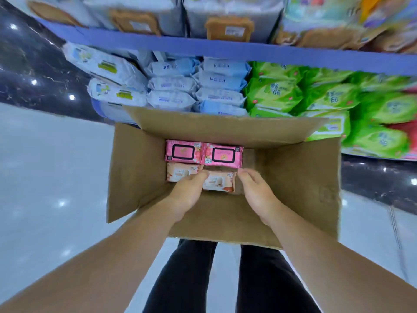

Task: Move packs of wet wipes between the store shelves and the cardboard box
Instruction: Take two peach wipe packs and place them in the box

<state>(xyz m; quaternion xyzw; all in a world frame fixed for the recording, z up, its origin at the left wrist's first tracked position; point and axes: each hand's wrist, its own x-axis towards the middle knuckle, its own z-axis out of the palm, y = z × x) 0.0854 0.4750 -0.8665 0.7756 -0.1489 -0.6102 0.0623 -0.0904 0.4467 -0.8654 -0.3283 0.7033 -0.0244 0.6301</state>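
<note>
An open cardboard box (293, 188) stands on the floor in front of the shelves. Two pink packs of wet wipes (204, 153) lie side by side at its far end. Nearer me lie two peach packs: one at the left (180, 171) and one at the right (218, 181). My left hand (189, 195) and my right hand (257, 190) reach into the box and grip the right peach pack by its two ends, fingers curled over its edges.
Blue-edged store shelves (225, 49) rise behind the box, holding white and blue wipe packs (196, 86) in the middle and green packs (316, 96) at the right. The box's far flap (225, 125) stands up. Glossy floor (45, 177) lies to the left; my legs stand below the box.
</note>
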